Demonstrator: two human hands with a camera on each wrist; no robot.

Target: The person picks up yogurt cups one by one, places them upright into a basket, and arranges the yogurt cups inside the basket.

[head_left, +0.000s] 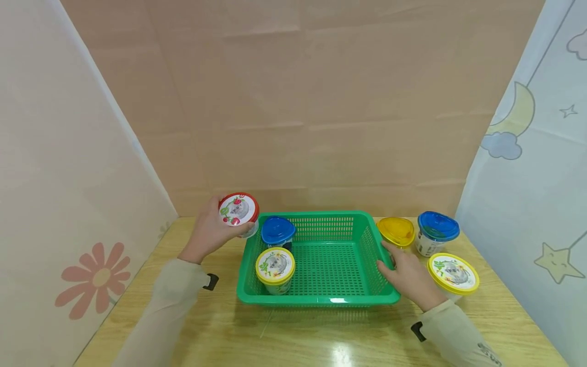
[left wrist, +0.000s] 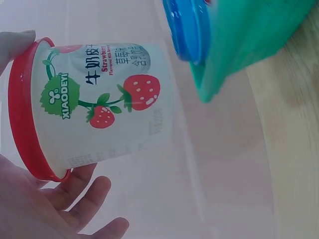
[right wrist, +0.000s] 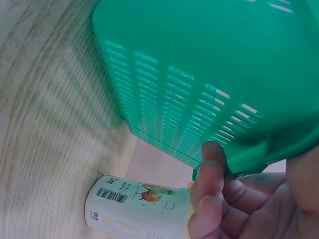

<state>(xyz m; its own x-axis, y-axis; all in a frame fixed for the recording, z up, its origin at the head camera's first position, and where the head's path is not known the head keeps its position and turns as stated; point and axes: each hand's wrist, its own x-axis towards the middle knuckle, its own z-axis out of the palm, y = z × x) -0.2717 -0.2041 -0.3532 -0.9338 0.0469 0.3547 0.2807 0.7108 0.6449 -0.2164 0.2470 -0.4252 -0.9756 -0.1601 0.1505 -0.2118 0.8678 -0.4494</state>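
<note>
My left hand (head_left: 213, 229) holds a strawberry milk-drink cup (left wrist: 104, 104) by its red lid (head_left: 238, 209), thumb and fingers on opposite sides. In the head view the cup is raised beside the left rim of the green basket (head_left: 321, 299). My right hand (head_left: 408, 272) grips the basket's right rim, fingers curled under the edge in the right wrist view and thumb over the inside. Inside the basket, at its left, stand a blue-lidded cup (head_left: 277, 230) at the back and a yellow-lidded cup (head_left: 275, 266) in front.
Right of the basket on the wooden table (head_left: 293, 339) stand a cup with an orange-yellow lid (head_left: 396, 230), a blue-lidded cup (head_left: 437, 227) and a white-and-yellow-lidded cup (head_left: 453, 273). A brown backdrop (head_left: 312, 112) rises behind, with printed panels on both sides.
</note>
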